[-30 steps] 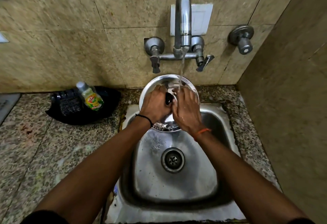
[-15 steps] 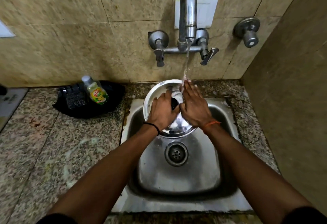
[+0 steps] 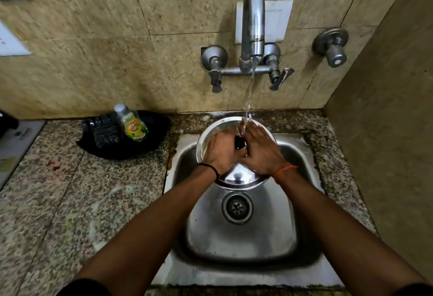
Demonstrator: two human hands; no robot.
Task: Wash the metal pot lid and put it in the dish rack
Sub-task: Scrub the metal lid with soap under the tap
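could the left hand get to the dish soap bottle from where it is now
Probably yes: the left hand would have to let go of the lid; the soap bottle stands just left, nothing between.

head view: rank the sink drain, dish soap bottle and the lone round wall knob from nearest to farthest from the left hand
Measured from the left hand, which rests on the lid:
1. Sink drain, just below the hands, in the basin.
2. Dish soap bottle, off to the left on the counter by the wall.
3. Round wall knob, up on the wall at far right.
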